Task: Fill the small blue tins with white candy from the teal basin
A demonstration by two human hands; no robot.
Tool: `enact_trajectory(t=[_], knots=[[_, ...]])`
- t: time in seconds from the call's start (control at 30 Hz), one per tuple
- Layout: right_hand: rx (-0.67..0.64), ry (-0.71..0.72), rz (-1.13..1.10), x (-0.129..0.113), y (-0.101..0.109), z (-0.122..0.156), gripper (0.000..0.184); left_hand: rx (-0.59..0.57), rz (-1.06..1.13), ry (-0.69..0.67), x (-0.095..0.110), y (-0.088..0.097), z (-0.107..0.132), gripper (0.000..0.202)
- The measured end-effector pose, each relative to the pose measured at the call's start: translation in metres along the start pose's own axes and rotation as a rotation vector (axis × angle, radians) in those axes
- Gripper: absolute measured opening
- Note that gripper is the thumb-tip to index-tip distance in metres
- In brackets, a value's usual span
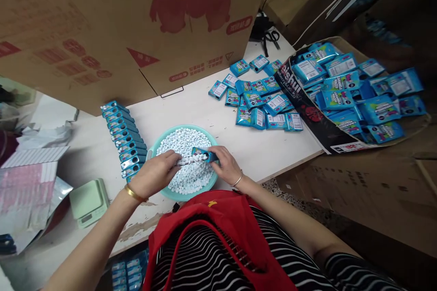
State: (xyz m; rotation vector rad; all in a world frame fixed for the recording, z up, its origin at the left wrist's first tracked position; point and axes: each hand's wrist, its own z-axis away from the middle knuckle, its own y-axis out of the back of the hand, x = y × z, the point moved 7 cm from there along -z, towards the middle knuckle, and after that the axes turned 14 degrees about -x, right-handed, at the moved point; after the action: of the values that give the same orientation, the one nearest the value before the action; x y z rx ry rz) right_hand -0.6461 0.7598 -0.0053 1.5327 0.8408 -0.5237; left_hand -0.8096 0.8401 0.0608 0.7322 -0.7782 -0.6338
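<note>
A teal bowl (153, 145) full of small white candies sits on the white table (191, 109). Both my hands hover over the bowl, gripping one small blue box (201, 153) whose clear tray of white candies slides out on its left side. My left hand (155, 173) pinches the tray end, fingers closed. My right hand (225, 166) is wrapped round the box end. A row of filled blue boxes (124, 138) stands left of the bowl.
Loose blue boxes (259, 97) lie scattered at the table's back right. A dark sack (307, 109) holds many more. A big cardboard carton (119, 22) walls the back. A green scale (89, 200) sits front left. Scissors (271, 36) lie at the far back.
</note>
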Motion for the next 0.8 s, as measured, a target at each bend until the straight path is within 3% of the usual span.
enact_trajectory(t=[0.13,0.27,0.37,0.43,0.53,0.63,0.7,0.8], knots=[[-0.008,0.041,0.004,-0.007,-0.009,-0.002,0.038,-0.106,-0.281,0.155,0.032,0.017,-0.001,0.022],[-0.013,0.051,-0.011,-0.007,-0.012,-0.002,0.038,-0.104,-0.394,0.169,0.063,0.031,0.000,0.038],[-0.004,0.052,-0.024,-0.005,-0.011,-0.002,0.038,-0.060,-0.355,0.142,0.058,0.034,0.004,0.041],[0.007,0.025,-0.042,0.000,-0.008,-0.001,0.039,0.001,-0.276,0.162,0.030,0.029,0.006,0.033],[0.042,-0.051,-0.080,0.011,0.004,0.003,0.038,-0.004,-0.099,0.266,-0.037,-0.008,0.002,0.026],[0.081,-0.120,-0.094,0.021,0.018,0.008,0.036,-0.114,0.110,0.307,-0.087,-0.073,-0.019,0.022],[0.101,-0.154,-0.094,0.028,0.027,0.011,0.035,-0.122,0.186,0.275,-0.094,-0.111,-0.040,0.021],[0.128,-0.202,-0.089,0.036,0.034,0.015,0.034,-0.066,0.273,0.215,-0.080,-0.147,-0.075,0.022]])
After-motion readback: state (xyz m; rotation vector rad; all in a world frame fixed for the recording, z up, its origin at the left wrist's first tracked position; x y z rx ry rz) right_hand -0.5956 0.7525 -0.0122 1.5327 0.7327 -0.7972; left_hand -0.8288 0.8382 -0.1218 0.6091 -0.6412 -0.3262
